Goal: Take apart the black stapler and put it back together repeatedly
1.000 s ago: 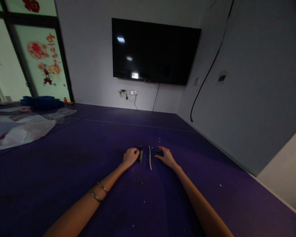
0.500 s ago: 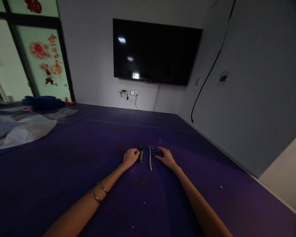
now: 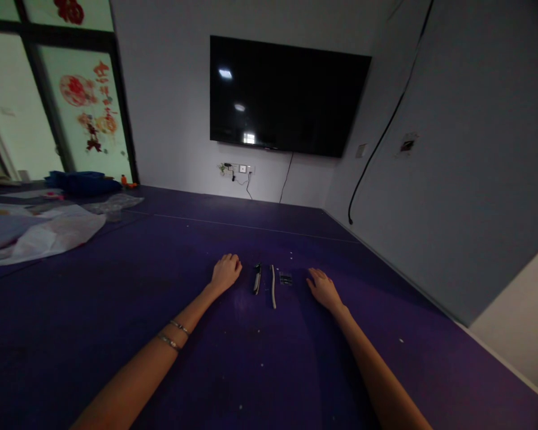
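Note:
Palm down on the purple surface, my left hand [image 3: 226,272] holds nothing, its fingers loosely apart. Just right of it lies a slim black-and-silver object [image 3: 257,279], shaped like a small stapler or clipper; I cannot make out its exact kind. Beside that, a thin off-white cord-like strip [image 3: 273,288] lies lengthwise, slightly curved. Further right is a small flat dark piece [image 3: 286,279], seemingly in a clear wrapper. My right hand [image 3: 324,288] rests to the right of this piece, apart from it, with fingers extended and nothing held.
The purple surface [image 3: 197,370] carries a few tiny white scraps. Crumpled plastic sheeting [image 3: 67,230] and a blue cloth-like bundle [image 3: 84,183] lie at the left. A television [image 3: 287,95] hangs on the far wall; a black cable [image 3: 379,136] dangles along the right wall.
My left hand has moved left, away from the black-and-silver object. My right hand has let go of the small dark piece and moved right. The three items lie in place.

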Available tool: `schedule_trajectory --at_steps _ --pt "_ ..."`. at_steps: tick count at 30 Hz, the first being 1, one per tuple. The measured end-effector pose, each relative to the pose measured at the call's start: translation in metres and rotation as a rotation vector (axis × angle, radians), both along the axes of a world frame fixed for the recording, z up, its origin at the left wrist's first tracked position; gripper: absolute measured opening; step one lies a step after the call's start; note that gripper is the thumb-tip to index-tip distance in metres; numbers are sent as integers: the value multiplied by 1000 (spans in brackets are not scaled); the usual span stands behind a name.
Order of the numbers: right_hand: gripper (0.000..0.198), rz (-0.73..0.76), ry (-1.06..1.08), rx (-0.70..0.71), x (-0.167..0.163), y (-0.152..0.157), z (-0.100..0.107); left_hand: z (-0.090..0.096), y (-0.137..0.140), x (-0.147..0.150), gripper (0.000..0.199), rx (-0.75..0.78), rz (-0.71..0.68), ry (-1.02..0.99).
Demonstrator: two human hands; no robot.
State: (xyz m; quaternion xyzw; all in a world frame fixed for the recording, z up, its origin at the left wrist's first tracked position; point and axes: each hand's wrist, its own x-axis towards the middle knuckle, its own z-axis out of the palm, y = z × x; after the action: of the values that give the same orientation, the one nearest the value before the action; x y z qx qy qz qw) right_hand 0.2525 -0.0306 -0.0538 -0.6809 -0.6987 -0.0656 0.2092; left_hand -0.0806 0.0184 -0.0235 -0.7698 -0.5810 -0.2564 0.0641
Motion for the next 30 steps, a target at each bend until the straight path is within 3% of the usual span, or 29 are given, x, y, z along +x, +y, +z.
schedule_trajectory --at_steps 4,7,11,30 --pt "42 -119 -42 -80 8 -5 -6 -9 18 -29 36 -46 11 104" --pt "42 -119 -49 -86 7 -4 -7 -19 27 -39 42 -174 18 137" --pt "42 -112 -52 -85 7 -4 -5 -26 32 -40 46 -190 13 158" --pt "40 -109 -22 -79 3 -10 1 -18 27 -41 47 -210 2 151"
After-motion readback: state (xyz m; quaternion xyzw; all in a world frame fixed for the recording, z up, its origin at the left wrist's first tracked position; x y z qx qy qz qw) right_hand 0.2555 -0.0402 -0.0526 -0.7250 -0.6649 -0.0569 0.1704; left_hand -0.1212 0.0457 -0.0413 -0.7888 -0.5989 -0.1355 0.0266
